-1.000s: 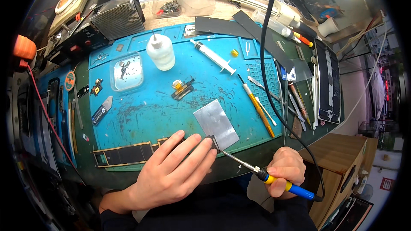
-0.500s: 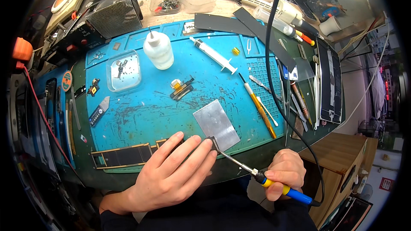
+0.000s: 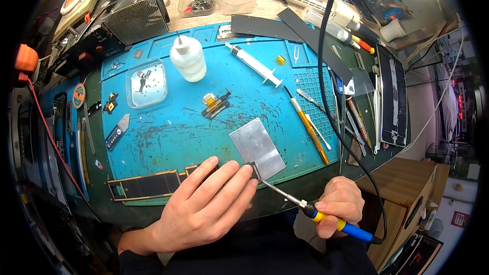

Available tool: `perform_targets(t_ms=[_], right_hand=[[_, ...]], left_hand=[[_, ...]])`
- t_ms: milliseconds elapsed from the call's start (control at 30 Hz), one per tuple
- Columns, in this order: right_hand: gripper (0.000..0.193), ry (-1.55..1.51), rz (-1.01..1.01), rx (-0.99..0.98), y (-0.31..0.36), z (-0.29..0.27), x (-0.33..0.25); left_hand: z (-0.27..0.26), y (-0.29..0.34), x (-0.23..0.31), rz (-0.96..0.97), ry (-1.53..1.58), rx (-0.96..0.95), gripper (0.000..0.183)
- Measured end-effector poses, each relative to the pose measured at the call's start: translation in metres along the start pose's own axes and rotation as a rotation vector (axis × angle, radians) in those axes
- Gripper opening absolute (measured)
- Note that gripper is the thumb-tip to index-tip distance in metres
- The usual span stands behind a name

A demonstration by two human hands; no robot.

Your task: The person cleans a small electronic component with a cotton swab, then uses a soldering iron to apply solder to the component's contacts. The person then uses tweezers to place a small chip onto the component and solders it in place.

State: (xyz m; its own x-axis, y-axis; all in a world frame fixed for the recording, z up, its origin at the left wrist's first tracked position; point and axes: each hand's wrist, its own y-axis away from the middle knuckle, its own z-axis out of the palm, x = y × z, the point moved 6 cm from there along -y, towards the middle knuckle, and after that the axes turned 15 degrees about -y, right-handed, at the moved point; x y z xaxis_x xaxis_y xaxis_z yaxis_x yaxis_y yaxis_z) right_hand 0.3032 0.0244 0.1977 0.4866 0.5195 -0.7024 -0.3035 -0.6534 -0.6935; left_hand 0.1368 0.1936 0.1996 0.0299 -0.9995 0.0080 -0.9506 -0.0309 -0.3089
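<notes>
My left hand lies with its fingers stretched out over a long black flat strip with tan edges. Part of the strip is hidden under the fingers, and a small black end shows beyond the fingertips. In my right hand is a soldering iron with a yellow and blue handle, gripped between thumb and curled fingers. Its tip touches or nearly touches that black end. Just beyond lies a grey metal plate on the blue mat.
The iron's black cable arches over the right side. On the mat are a squeeze bottle, a clear tray, a syringe, a small flex part, a blade and a yellow-handled knife. Several tools lie at right.
</notes>
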Motion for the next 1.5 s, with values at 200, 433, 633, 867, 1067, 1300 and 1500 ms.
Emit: perform_targets(t_ms=[200,433,633,867,1067,1300,1500], right_hand=[[0.028,0.010,0.028,-0.015,-0.0005,-0.0003,-0.0014],[0.026,0.000,0.030,-0.005,0.0005,-0.0015,-0.0002],[0.026,0.006,0.022,-0.002,0.0006,-0.0012,-0.0005],[0.025,0.004,0.030,0.004,-0.0005,-0.0008,-0.0001],[0.026,0.014,0.044,0.017,0.0005,-0.0011,0.0006],[0.027,0.022,0.065,0.002,0.0002,-0.0019,0.0007],[0.031,0.024,0.078,-0.011,0.0001,-0.0017,0.0013]], left_hand=[[-0.0005,-0.0002,-0.0001,0.002,0.004,-0.001,0.031],[0.0000,0.0000,-0.0004,-0.002,0.006,0.003,0.031],[-0.0001,0.0001,-0.0001,0.007,-0.004,-0.004,0.031],[-0.0010,-0.0005,-0.0002,0.006,-0.005,-0.011,0.031],[-0.0005,0.0003,0.0003,0.006,-0.015,-0.006,0.031],[-0.0011,-0.0010,-0.0001,0.006,-0.005,-0.008,0.031],[-0.0012,-0.0007,0.0000,0.001,0.004,-0.007,0.032]])
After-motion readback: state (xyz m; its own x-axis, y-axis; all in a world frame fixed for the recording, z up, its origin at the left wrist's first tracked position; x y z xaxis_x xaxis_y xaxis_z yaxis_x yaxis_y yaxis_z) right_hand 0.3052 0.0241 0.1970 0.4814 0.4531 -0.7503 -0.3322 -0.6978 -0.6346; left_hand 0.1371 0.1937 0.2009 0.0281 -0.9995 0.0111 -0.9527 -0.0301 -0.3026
